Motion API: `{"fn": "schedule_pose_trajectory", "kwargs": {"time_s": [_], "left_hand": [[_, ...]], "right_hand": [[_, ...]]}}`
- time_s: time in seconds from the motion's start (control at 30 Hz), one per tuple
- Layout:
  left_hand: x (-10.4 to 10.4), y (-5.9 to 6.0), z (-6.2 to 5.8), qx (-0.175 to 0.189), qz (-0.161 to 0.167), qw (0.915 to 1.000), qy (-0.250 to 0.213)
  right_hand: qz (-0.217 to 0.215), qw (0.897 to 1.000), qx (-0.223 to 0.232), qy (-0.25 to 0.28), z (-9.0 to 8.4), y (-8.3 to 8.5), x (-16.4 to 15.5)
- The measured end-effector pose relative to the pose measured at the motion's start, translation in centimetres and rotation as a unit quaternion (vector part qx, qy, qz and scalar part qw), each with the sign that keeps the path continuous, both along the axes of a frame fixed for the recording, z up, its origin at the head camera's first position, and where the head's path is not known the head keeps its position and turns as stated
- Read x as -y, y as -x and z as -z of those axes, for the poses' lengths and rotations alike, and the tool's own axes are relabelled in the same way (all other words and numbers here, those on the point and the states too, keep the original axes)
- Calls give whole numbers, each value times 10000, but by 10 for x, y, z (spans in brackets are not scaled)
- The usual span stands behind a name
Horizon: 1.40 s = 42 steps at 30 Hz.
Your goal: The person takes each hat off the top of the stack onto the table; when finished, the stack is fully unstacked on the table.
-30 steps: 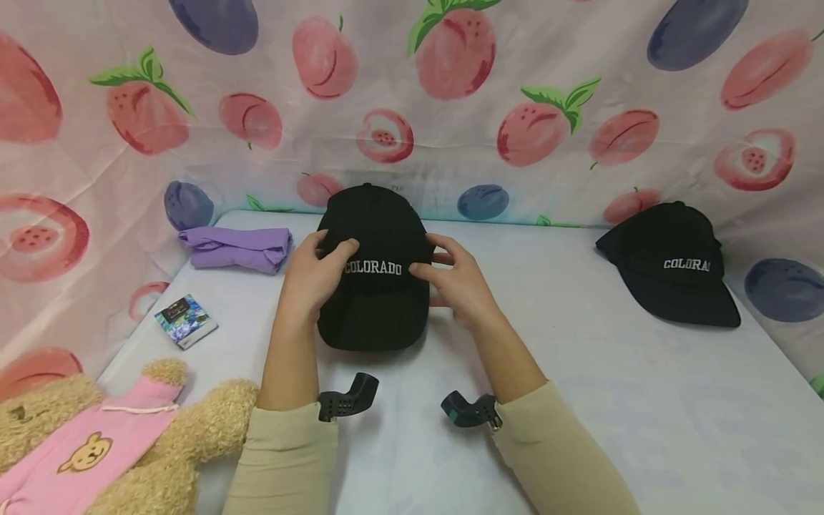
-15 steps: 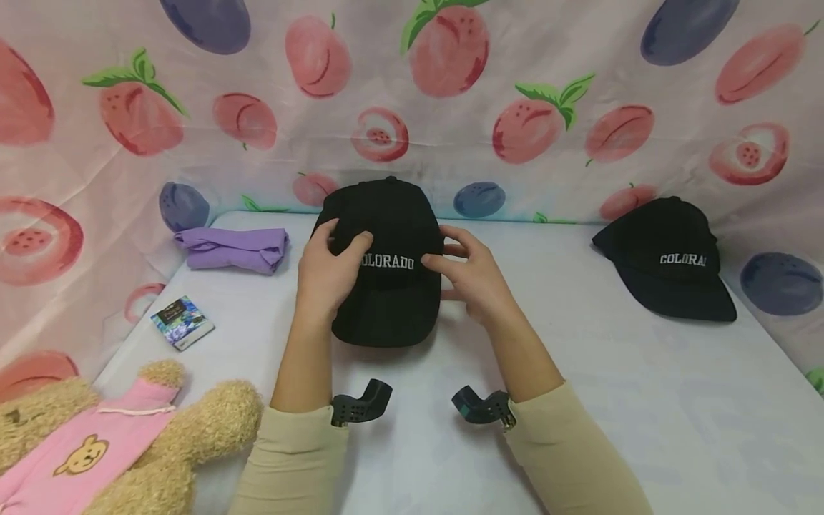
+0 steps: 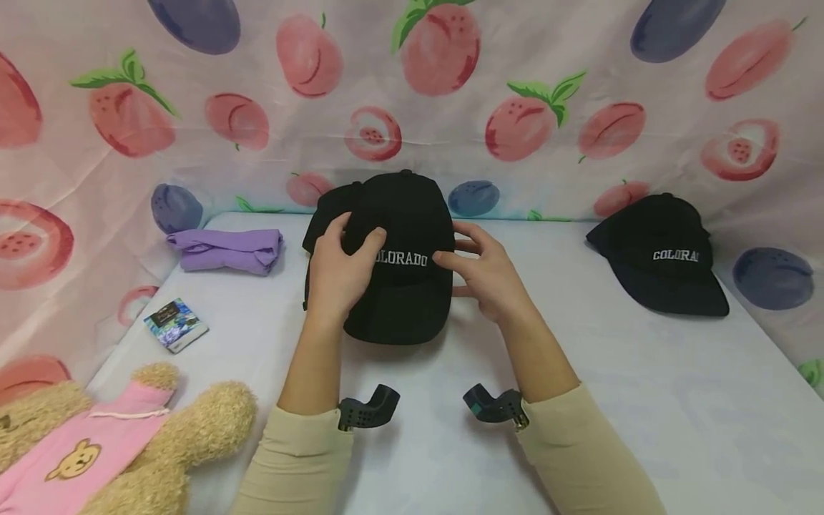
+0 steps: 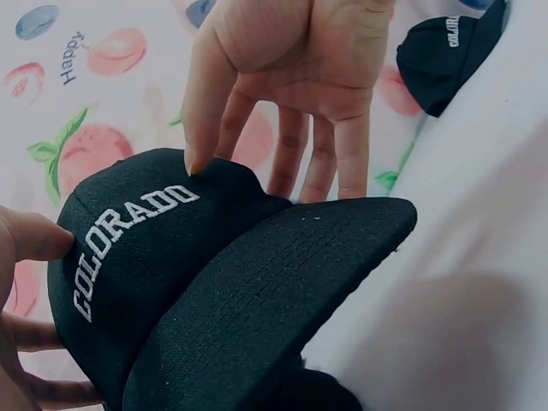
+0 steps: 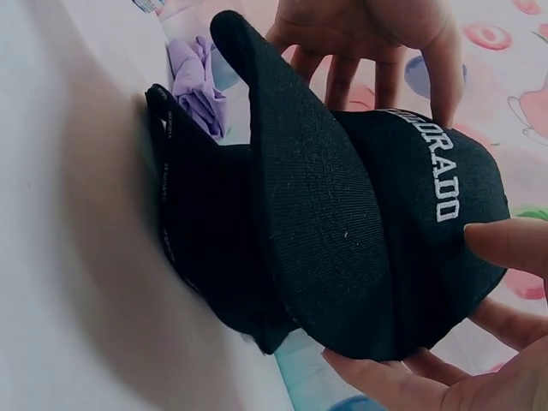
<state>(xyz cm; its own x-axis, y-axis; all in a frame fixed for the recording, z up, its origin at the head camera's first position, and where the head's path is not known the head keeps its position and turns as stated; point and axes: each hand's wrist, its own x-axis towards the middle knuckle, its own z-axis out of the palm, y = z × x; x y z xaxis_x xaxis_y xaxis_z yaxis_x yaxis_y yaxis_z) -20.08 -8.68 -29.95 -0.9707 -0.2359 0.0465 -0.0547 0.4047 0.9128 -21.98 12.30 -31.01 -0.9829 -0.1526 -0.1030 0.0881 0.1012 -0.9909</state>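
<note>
Both hands hold a black baseball cap lettered COLORADO in white, its brim toward me and tipped downward. My left hand grips its left side, thumb on the front panel beside the lettering. On the right side, my right hand pinches it, thumb at the last letter and fingers behind. A second black cap is partly hidden behind the held one. In the right wrist view this rear cap sits by the white surface, below the held cap's raised brim.
Another black COLORADO cap lies at the right of the white table. On the left are a folded purple cloth, a small patterned box and a teddy bear in pink. A fruit-print curtain hangs behind.
The held cap has moved right and slightly up with both hands gripping it. A second black cap behind it has come into sight on its left. The head view has shifted slightly.
</note>
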Motion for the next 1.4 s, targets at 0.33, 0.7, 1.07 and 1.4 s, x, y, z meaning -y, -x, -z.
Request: {"fn": "schedule_pose_trajectory", "kwargs": {"time_s": [0.33, 0.7, 1.07, 1.4], "left_hand": [[-13, 1, 3, -139, 280, 9995, -98], [-29, 4, 8, -208, 669, 9975, -19], [-44, 7, 8, 54, 856, 9963, -30], [-55, 12, 12, 194, 1036, 9944, -53]], "right_hand": [[119, 9999, -62, -50, 0, -3, -15], [236, 9995, -69, -175, -3, -3, -32], [329, 9982, -88, -494, -9, -3, -50], [366, 9970, -85, -684, -9, -1, -65]]}}
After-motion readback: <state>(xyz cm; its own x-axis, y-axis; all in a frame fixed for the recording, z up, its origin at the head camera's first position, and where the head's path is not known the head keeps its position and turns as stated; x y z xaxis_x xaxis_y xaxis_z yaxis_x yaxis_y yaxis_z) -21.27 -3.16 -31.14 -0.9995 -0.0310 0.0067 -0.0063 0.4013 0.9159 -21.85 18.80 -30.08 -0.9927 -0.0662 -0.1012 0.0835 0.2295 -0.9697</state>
